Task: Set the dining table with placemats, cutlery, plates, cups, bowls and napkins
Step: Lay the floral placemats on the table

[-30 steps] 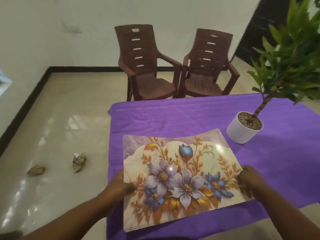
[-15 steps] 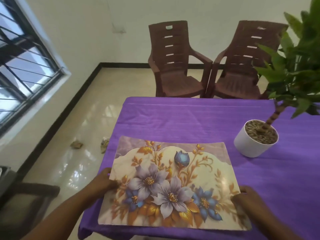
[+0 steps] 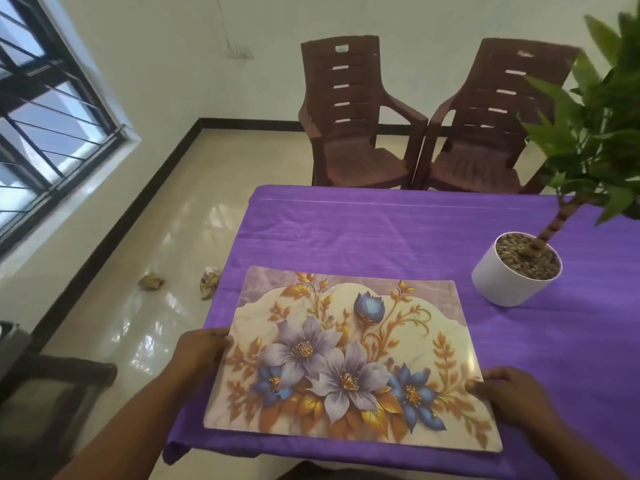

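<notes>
A white-walled room with a glossy cream tiled floor [image 3: 138, 237] and a barred window [image 3: 45, 133] surrounds a table draped in a purple cloth [image 3: 363, 230], which serves as the landmark here. Beyond the cloth's far edge stand two brown plastic chairs [image 3: 349, 116], side by side and facing the table. On the cloth, toward its right side, sits a white pot [image 3: 509, 282] filled with pebbles, holding a leafy green plant [image 3: 595, 126] on a slanted stem. The floral placemat [image 3: 349, 358] lies flat on the cloth at its near left corner, its near edge just beside the cloth's near edge. The left hand [image 3: 201, 355] grips the placemat's left edge, fingers curled against it with the thumb on top; the right hand [image 3: 509, 393] holds the placemat's near right corner, fingertips resting on the printed surface, so the mat spans the space between both hands. On the floor left of the cloth lie two crumpled scraps [image 3: 150, 280].
</notes>
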